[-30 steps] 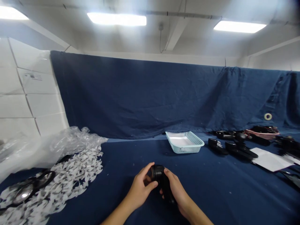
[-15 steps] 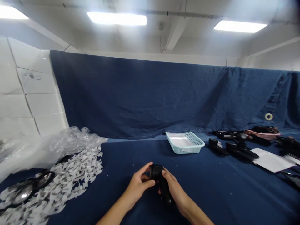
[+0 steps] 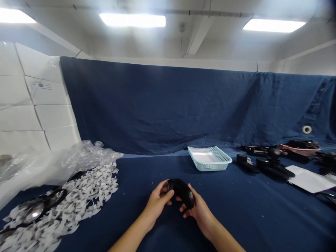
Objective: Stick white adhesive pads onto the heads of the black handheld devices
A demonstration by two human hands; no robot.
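Note:
Both hands hold one black handheld device (image 3: 182,191) just above the blue cloth table (image 3: 249,210), near its front middle. My left hand (image 3: 156,203) grips the device's rounded left end with thumb and fingers curled around it. My right hand (image 3: 200,210) wraps the other end from below and the right. The device lies roughly level, tilted a little down to the right. Part of its underside is hidden by my fingers.
A light blue mesh basket (image 3: 210,158) stands behind the hands. Several black devices (image 3: 265,164) and a white sheet (image 3: 308,178) lie at the right. White paper scraps (image 3: 78,199), clear plastic wrap (image 3: 52,164) and magnifying lenses (image 3: 39,208) cover the left side. White boxes (image 3: 31,105) stack at far left.
The black device has turned from nearly upright, handle pointing down toward me, to lying more level between both hands. My hands stayed together at the same spot.

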